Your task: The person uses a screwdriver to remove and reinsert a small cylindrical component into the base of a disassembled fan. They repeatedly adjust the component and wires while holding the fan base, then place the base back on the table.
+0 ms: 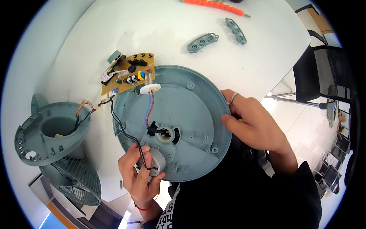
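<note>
While my left hand (138,173) pinched the motor (160,162) and my right hand (254,123) gripped the base (183,110), the circuit board (127,79) lay unfastened, its black wires (121,125) still connected.

Bold block lettering (166,217) in black and white is running down the black shirt (244,198) along its left edge, partly disappearing below.

**Office-Like Room, Furnished in Black and White**

A black, silvery-framed chair (306,78) is standing beside a smooth white table (160,26), while more dark chairs (330,173) are standing farther off on the glossy pale floor (295,124).
</note>
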`<control>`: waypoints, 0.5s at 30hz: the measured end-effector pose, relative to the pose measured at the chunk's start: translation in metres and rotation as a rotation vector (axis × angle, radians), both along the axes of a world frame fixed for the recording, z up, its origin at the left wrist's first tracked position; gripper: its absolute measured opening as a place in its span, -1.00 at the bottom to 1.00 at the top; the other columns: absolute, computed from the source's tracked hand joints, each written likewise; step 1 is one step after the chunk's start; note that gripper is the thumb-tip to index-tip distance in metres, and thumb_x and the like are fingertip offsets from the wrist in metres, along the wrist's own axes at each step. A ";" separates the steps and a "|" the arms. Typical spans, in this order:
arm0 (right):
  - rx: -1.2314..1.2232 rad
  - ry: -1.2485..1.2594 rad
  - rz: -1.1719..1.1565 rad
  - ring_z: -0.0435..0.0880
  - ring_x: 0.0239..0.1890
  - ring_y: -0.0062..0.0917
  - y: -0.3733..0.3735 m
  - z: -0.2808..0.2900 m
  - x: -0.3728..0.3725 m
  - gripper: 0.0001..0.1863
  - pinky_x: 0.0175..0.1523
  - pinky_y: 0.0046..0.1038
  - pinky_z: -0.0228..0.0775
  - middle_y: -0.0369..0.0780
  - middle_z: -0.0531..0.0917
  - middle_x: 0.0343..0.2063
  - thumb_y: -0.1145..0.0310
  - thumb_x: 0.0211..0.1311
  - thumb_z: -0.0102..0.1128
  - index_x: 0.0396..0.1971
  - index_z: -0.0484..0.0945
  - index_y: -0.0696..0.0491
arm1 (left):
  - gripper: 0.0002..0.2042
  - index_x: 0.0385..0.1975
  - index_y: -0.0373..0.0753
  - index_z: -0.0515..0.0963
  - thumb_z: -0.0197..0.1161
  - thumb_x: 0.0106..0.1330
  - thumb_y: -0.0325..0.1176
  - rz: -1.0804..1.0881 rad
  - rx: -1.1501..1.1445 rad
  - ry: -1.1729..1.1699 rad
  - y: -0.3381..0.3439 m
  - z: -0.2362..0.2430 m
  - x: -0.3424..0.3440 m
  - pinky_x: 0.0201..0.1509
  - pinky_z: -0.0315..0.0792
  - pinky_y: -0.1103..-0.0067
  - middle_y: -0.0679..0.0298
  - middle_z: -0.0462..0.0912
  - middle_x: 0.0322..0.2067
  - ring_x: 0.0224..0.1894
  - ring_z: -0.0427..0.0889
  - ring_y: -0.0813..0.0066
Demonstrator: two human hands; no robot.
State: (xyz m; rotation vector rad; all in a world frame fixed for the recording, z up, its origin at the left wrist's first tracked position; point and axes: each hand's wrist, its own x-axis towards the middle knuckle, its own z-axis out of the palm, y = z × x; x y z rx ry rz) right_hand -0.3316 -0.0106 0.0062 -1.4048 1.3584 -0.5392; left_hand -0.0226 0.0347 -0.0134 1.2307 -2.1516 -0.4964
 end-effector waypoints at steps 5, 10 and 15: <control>-0.091 -0.020 -0.031 0.60 -0.59 -0.21 0.004 -0.005 -0.002 -0.63 -0.42 -0.27 0.41 0.00 0.56 -0.63 0.43 0.24 -0.01 -0.01 0.45 0.33 | -0.47 0.05 -0.41 0.58 0.38 0.25 -0.08 0.071 0.021 0.122 0.003 -0.004 -0.002 0.16 0.42 0.28 -0.03 0.57 0.01 0.05 0.53 0.02; -0.046 -0.221 -0.076 0.59 -0.62 -0.49 0.007 -0.010 -0.001 -0.65 -0.43 -0.44 0.47 -0.13 0.64 -0.56 0.31 0.29 0.04 -0.15 0.52 0.34 | -0.43 0.09 -0.48 0.53 0.45 0.23 -0.15 0.217 0.058 0.257 0.001 -0.007 -0.008 0.19 0.41 0.40 0.02 0.54 0.03 0.07 0.54 0.23; -0.035 -0.286 -0.004 0.47 -0.73 -0.60 0.008 -0.020 -0.001 -0.66 -0.57 -0.55 0.37 -0.18 0.65 -0.59 0.25 0.33 0.07 -0.28 0.56 0.29 | -0.54 0.09 -0.48 0.52 0.39 0.31 -0.29 0.297 0.137 0.312 -0.010 0.003 -0.010 0.19 0.41 0.49 0.08 0.55 0.04 0.05 0.54 0.39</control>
